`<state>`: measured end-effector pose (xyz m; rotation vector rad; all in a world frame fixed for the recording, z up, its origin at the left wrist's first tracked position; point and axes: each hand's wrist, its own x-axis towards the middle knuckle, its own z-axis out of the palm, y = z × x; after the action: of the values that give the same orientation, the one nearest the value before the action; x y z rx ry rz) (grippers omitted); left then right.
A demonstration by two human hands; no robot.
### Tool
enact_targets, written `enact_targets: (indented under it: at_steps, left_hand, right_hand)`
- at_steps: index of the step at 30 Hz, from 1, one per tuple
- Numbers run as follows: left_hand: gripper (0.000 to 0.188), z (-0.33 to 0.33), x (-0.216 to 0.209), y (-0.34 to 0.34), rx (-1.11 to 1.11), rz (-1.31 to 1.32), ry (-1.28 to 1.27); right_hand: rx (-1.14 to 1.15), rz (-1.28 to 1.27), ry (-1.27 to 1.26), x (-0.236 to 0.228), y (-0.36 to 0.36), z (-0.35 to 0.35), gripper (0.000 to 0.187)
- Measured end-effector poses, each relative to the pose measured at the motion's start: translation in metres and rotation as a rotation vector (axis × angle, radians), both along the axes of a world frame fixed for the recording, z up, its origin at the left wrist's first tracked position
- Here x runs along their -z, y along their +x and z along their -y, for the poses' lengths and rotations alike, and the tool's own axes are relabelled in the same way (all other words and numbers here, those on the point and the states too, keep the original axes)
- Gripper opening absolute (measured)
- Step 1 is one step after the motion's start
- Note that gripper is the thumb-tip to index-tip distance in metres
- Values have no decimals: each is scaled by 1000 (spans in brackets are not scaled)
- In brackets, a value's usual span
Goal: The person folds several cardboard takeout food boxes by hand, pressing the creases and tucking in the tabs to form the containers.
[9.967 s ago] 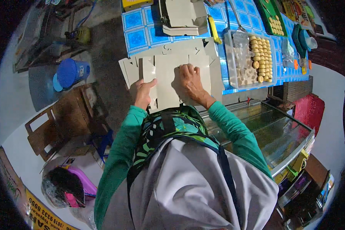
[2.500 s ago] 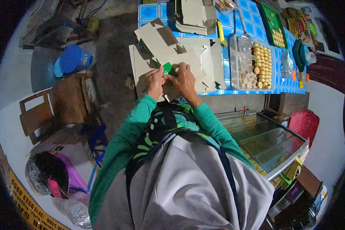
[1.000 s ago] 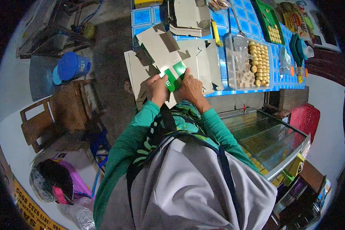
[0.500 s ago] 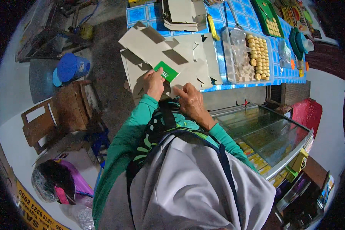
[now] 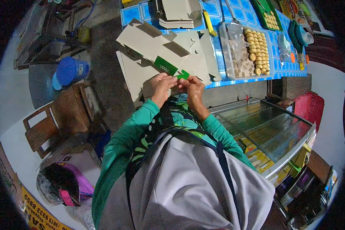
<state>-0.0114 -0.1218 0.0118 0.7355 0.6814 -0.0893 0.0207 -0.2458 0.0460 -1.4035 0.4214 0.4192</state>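
Note:
By the table's near edge, my left hand (image 5: 163,86) and my right hand (image 5: 193,89) meet at a partly folded cardboard box (image 5: 143,38). Its inside is greyish white, and a green printed panel (image 5: 165,65) faces up in front of my left hand. Both sets of fingers are closed on a small green flap (image 5: 183,74) of this box, the right thumb and fingertips pinching its end. Beneath lie more flat cardboard sheets (image 5: 132,71) with cut slots and tabs. My palms and some fingertips are hidden.
Folded boxes (image 5: 180,11) are stacked farther back on the blue checked tablecloth (image 5: 214,11). To the right, a clear plastic tub (image 5: 227,71) holds rows of round pastries (image 5: 258,50), and a green tray (image 5: 262,17) has more. A glass display case (image 5: 262,126) stands below the table at right.
My right hand has moved up and forward to the box's green edge, joining the left. The green panel now tilts, and a green flap shows between my fingers. My view has shifted slightly.

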Motion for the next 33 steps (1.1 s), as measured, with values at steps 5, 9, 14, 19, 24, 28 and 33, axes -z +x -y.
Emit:
enact_targets:
  at_steps: [5, 9, 14, 19, 24, 28, 33]
  left_hand:
    - [19, 0, 7, -5, -27, 38, 59]
    - [18, -2, -7, -3, -39, -23, 95]
    - [25, -21, -21, -9, 59, -53, 90]
    - [25, -25, -9, -12, 70, -103, 104]
    - [19, -23, -9, -12, 60, -94, 156]
    - [24, -21, -4, -10, 9, -149, 171]
    - [17, -21, 4, -5, 110, -136, 236]
  right_hand:
    - [-73, 146, -68, 18, 1, 4, 31]
    - [-12, 153, -119, 23, 7, 9, 44]
    - [220, 153, -160, 8, 59, 32, 37]
    - [-197, 278, -502, 24, 67, 39, 12]
    - [-485, 1018, -987, 31, 50, 41, 14]
    - [-826, 1066, -1198, 12, 34, 32, 52]
    - [-873, 1087, -1379, 22, 34, 26, 48]
